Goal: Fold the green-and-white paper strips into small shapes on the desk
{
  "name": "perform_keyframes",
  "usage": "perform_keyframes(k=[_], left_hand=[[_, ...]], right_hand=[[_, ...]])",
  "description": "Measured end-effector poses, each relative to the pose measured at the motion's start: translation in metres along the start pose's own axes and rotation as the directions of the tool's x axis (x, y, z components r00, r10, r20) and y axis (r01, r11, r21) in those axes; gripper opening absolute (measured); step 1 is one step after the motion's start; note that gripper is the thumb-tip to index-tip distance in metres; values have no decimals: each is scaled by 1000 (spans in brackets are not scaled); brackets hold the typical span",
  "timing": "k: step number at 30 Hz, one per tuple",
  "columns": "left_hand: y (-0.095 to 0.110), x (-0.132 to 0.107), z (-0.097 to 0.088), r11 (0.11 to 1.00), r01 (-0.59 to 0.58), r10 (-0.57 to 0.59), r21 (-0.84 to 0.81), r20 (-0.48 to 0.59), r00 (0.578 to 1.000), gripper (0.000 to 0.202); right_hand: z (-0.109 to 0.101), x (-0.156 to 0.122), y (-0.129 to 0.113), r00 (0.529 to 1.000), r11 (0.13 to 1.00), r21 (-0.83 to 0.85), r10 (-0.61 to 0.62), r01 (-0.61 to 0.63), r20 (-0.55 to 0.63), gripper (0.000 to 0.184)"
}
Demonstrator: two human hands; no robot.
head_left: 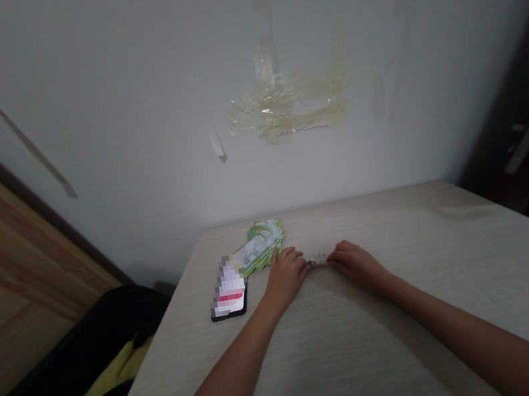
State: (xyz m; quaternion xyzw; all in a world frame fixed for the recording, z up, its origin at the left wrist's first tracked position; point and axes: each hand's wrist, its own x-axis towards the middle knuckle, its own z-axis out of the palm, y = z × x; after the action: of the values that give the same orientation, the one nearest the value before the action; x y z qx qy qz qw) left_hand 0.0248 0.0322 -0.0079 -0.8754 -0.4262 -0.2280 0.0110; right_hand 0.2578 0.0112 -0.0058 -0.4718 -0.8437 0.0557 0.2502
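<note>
Between my two hands is a small, thin whitish piece (318, 260) with a dark lower edge, low over the table or on it; its kind is too small to make out. My left hand (287, 271) pinches its left end with bent fingers. At the opposite end, the fingers of my right hand (352, 260) are closed on it. Just beyond my left hand lies a spread pile of green-and-white printed packets or cards (262, 242), partly hidden by the fingers.
A phone (229, 292) with a lit, pixelated screen lies left of my left hand, touching the pile or close to it. The pale wood-grain table (400, 222) meets a wall (142, 130) with peeling tape (290, 109). A black bag (126, 315) is beside the table's left edge.
</note>
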Motion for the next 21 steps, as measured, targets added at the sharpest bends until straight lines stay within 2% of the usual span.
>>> perform_keyframes(k=[7,15,21], left_hand=[[5,3,-2,990,122,-122,-72,11,993,10],[3,7,5,985,132,-140,-110,-60,988,8],[3,8,7,980,159,-169,-120,-70,983,6]], right_hand=[[8,2,3,987,987,77,146,-141,-64,22],[16,5,2,974,976,-29,213,-216,-79,23],[18,4,3,966,969,-17,246,-248,-83,24]])
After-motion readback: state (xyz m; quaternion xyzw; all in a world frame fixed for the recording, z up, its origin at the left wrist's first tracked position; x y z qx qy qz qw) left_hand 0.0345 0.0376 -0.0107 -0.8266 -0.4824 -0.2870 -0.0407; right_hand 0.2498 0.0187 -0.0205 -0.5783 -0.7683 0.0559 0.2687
